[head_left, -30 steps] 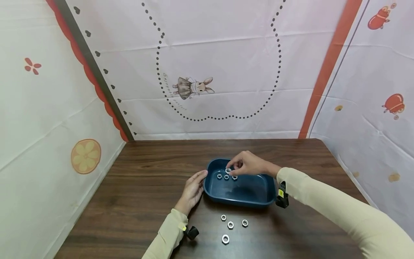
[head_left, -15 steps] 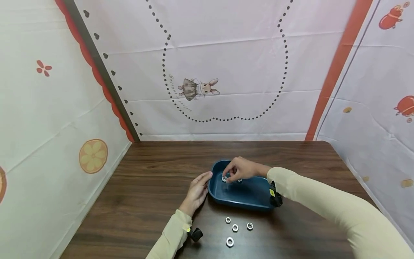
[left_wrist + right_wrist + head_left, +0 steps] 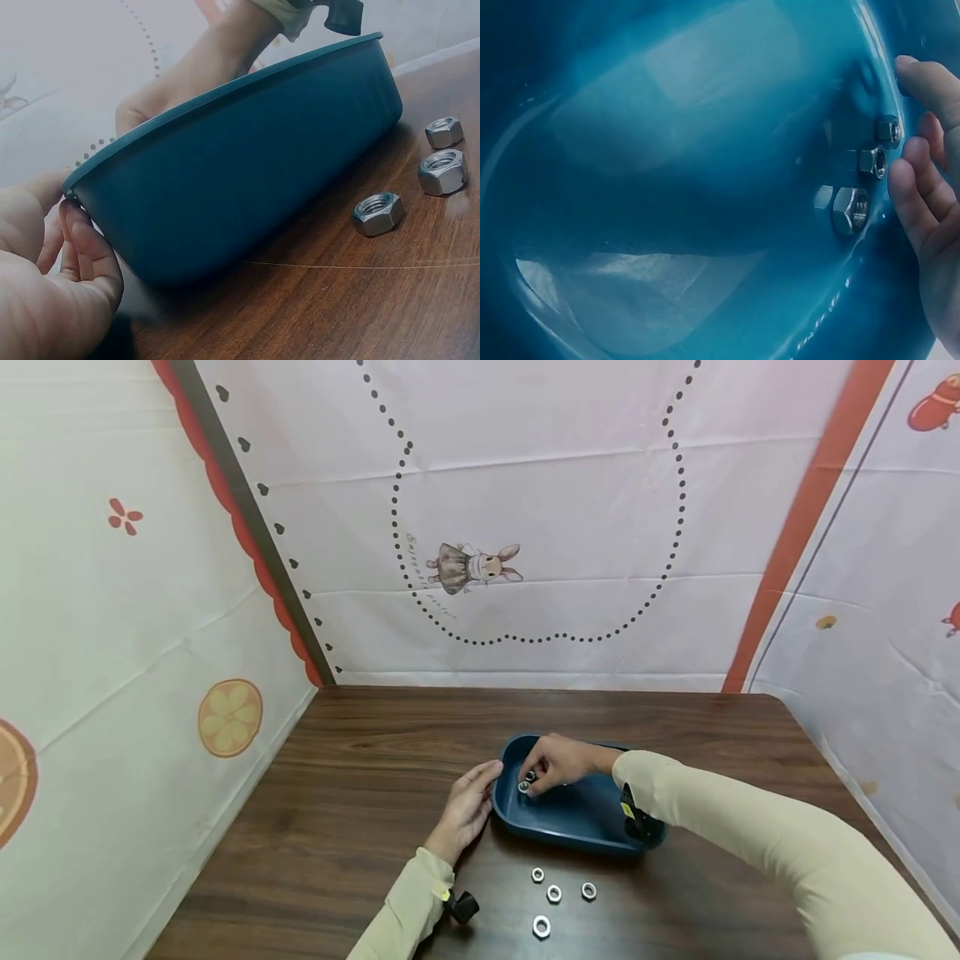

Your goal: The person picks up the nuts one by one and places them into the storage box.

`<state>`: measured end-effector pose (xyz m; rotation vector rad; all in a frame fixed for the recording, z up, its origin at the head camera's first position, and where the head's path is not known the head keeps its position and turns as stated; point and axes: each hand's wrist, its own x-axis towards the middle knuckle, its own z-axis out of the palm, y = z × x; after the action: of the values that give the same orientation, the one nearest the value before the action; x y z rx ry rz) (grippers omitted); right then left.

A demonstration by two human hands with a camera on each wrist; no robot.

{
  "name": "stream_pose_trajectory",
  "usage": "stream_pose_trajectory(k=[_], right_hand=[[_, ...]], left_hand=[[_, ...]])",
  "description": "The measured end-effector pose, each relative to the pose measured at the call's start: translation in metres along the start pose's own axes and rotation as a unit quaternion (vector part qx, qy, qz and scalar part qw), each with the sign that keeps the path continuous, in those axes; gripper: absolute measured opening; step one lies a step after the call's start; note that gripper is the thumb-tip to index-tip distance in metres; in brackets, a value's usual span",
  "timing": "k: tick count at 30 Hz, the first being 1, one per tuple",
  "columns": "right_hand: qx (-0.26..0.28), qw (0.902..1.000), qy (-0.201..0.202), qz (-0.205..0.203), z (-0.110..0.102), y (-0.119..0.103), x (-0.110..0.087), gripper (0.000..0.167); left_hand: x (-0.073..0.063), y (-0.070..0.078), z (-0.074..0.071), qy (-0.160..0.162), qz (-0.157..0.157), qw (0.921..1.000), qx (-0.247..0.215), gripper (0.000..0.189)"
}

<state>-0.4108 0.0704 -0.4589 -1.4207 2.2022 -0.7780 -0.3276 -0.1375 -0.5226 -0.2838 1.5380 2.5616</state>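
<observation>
Pinching a hex nut (image 3: 523,787), right hand (image 3: 561,760) hung inside the blue tray (image 3: 581,814); left hand (image 3: 467,806) gripped its left end.

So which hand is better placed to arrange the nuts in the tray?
Right, likely: the right hand reaches into the tray to a nut, while the left hand holds the tray's left end.

Dressed Light, Strapped in Black

Clad in a creased, pale-yellow left sleeve (image 3: 408,902) at seven o'clock and a matching right sleeve (image 3: 750,827) at four. Fitted with a yellow-tagged black left wrist camera (image 3: 465,907) at six o'clock and a similar right wrist camera (image 3: 637,824) at four.
</observation>
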Motion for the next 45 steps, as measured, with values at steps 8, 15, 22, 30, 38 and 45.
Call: stream_pose_trajectory(k=[8,15,22,30,38,45], right_hand=[[-0.015,0.9999,-0.004,-0.003,0.008,0.005,0.001,0.017],[-0.015,0.9998,-0.009,0.011,0.01,0.007,0.001,0.021],[-0.017,0.9997,0.015,0.01,0.003,-0.002,-0.004,0.032],[-0.052,0.9813,0.183,0.029,-0.003,-0.041,-0.033,0.017],[-0.045,0.9439,0.317,0.082,0.022,-0.072,-0.094,0.005],[-0.022,0.9217,0.377,0.09,0.046,-0.095,-0.131,0.006]], left_hand=[[0.002,-0.002,0.0,-0.009,0.001,1.0,0.001,0.019],[0.002,-0.002,-0.001,-0.002,0.002,1.0,0.0,0.016],[0.002,-0.001,0.001,-0.004,0.005,1.0,0.001,0.022],[-0.001,-0.001,0.0,-0.001,0.003,0.9999,0.01,0.026],[0.002,-0.011,0.002,0.006,-0.004,1.0,0.006,0.017],[0.007,-0.005,0.003,0.005,0.009,0.9999,-0.01,0.009]])
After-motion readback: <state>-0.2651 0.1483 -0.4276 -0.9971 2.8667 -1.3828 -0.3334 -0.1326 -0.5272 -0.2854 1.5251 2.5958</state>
